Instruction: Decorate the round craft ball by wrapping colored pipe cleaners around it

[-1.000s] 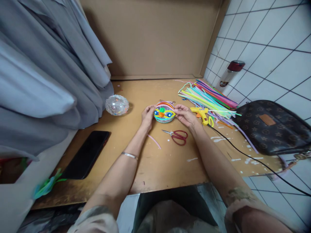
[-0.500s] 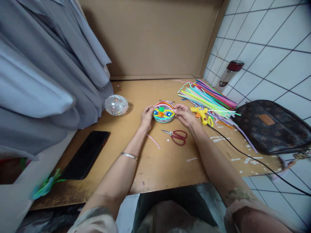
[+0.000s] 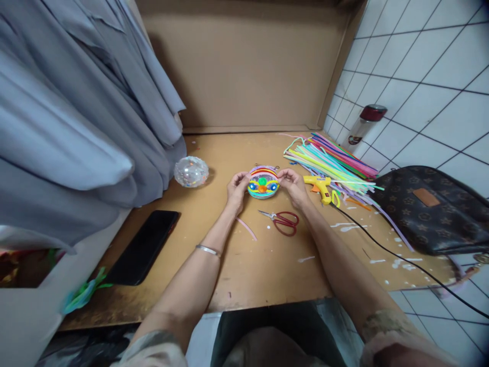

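A round, clear ornament [image 3: 263, 182] wrapped in colourful pipe-cleaner bands sits between my hands; it has two blue-and-white eyes, a green spot and an orange spot. My left hand [image 3: 237, 190] grips its left edge with fingers and thumb. At the right edge, my right hand [image 3: 293, 184] pinches it the same way. Just in front lie red-handled scissors [image 3: 282, 221], blades slightly apart and pointing left. A short pink strip [image 3: 247, 228] rests beside my left wrist.
A yellow glue gun [image 3: 320, 187] with a black cord lies right, before a heap of pipe cleaners [image 3: 328, 158]. A clear ball [image 3: 191, 172] and a black phone [image 3: 144, 247] are on the left. A dark patterned bag [image 3: 431, 214] and a bottle [image 3: 364, 127] stand right.
The whole view has shifted slightly. The ornament has turned a little in my hands, so its face now points more squarely toward me. Both hands keep hold of it.
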`<state>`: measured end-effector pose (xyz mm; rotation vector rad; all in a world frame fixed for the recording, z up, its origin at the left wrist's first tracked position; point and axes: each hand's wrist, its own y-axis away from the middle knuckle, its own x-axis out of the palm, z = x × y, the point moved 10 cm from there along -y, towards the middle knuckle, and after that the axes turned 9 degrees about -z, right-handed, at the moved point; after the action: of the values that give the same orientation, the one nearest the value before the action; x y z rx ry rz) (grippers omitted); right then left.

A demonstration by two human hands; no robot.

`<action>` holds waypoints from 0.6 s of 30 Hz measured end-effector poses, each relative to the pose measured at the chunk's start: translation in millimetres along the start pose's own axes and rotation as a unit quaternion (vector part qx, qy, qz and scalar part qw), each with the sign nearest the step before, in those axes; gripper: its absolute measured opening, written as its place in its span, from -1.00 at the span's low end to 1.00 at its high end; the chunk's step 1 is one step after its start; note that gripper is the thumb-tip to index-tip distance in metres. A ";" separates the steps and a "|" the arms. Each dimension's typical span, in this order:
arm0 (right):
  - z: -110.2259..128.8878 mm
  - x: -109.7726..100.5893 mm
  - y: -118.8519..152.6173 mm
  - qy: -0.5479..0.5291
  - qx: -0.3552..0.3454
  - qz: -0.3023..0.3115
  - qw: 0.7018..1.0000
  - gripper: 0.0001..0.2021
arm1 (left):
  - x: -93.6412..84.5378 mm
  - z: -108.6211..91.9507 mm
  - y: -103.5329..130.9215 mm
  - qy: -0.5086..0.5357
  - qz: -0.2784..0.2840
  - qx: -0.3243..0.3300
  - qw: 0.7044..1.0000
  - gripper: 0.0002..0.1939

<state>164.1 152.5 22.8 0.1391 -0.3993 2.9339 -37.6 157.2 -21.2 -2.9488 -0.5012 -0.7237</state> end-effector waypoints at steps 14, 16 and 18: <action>0.1 -6.9 -1.8 0.008 -0.012 -0.022 1.000 -0.84 | 5.1 -4.2 4.9 -0.004 0.014 0.029 0.999 -0.49; 0.6 -6.1 -0.9 0.007 -0.009 -0.020 1.000 -0.80 | 5.1 -3.5 5.0 -0.001 0.014 0.025 1.000 -0.50; 0.8 -5.5 -0.3 0.009 -0.010 -0.018 1.000 -0.73 | 5.4 -4.1 5.5 0.000 0.015 0.028 0.999 -0.52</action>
<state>169.5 151.6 23.0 0.1169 -0.4183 2.8921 -33.1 153.1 -15.0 -2.8980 -0.4691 -0.6940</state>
